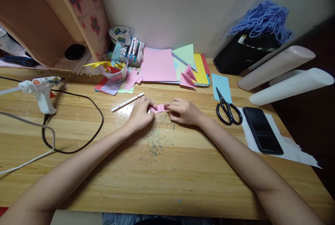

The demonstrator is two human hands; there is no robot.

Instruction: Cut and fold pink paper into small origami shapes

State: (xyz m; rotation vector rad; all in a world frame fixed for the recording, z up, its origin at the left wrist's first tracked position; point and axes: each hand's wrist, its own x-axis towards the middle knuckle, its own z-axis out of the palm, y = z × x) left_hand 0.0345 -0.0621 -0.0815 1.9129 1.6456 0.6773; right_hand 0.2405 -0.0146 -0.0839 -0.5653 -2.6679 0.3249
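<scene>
A small strip of pink paper point(160, 108) lies low over the wooden table between my two hands. My left hand point(142, 112) pinches its left end, and a bit of something white shows under those fingers. At the right end, the fingers of my right hand point(183, 111) are closed on the same strip. Just beyond my left hand rests a white marker point(127, 102), lying slantwise. Paint specks mark the wood in front of the strip.
Left: a white glue gun point(42, 92) with looping cords. Behind: a plastic bowl point(123, 75) of paper scraps, markers point(134, 49) and coloured sheets point(159, 64). Right: black scissors point(227, 110), a phone point(262, 130), two white rolls point(290, 85) and a black bag point(230, 55) with blue yarn.
</scene>
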